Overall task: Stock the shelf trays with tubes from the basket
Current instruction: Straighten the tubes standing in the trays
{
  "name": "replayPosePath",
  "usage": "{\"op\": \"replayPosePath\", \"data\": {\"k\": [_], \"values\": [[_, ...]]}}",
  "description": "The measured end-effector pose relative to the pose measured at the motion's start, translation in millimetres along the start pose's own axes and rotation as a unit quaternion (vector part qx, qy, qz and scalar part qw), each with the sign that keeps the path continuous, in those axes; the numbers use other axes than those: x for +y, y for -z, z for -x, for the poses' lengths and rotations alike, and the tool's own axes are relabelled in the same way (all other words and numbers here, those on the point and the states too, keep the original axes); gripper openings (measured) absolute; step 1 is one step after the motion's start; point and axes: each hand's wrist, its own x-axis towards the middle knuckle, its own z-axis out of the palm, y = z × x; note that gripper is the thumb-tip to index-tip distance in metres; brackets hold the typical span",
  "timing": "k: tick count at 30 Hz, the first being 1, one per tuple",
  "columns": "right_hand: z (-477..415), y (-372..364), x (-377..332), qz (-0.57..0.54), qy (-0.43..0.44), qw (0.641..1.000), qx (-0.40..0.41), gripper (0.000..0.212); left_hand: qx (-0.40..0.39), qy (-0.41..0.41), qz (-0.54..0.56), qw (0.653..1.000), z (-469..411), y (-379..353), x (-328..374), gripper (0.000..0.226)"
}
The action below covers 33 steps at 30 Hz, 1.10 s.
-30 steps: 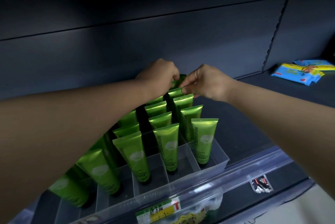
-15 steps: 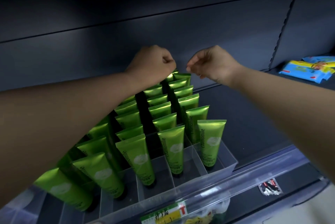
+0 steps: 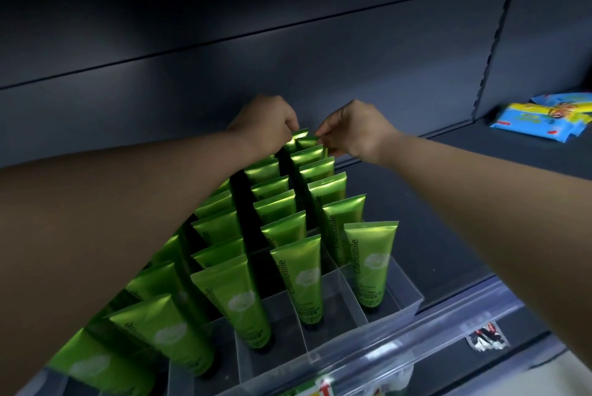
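Observation:
Several green tubes [image 3: 299, 270] stand cap-down in rows inside a clear divided tray [image 3: 394, 309] on the dark shelf. Both my hands reach to the back of the tray. My left hand [image 3: 266, 126] has its fingers curled at the crimped top of the rearmost tube [image 3: 300, 133] in the middle row. My right hand [image 3: 355, 131] pinches the top edge of the rearmost tube [image 3: 308, 141] in the right row. My left forearm hides part of the left rows. No basket shows in this view.
Blue and yellow flat packs [image 3: 541, 118] lie on the shelf at the far right. A clear front rail [image 3: 448, 325] with a price label [image 3: 323, 391] runs along the shelf edge. The shelf's back panel [image 3: 288, 59] stands close behind my hands.
Half a second ago both hands hovered as fists just above the rear tubes. Now they have come down and together onto the tops of the rearmost tubes. The camera has tilted slightly.

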Motion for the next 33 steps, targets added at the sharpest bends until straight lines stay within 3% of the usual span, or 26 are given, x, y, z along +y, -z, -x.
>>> {"op": "replayPosePath", "data": {"k": [16,33], "values": [[-7,-2,-12,-0.034,0.025,0.994,-0.102,0.019,0.021,-0.004,-0.011,1.0,-5,-4,-8,0.021],[5,6,-11,-0.081,-0.013,0.991,-0.102,0.027,0.011,-0.013,-0.027,0.999,3,5,-3,0.018]]}}
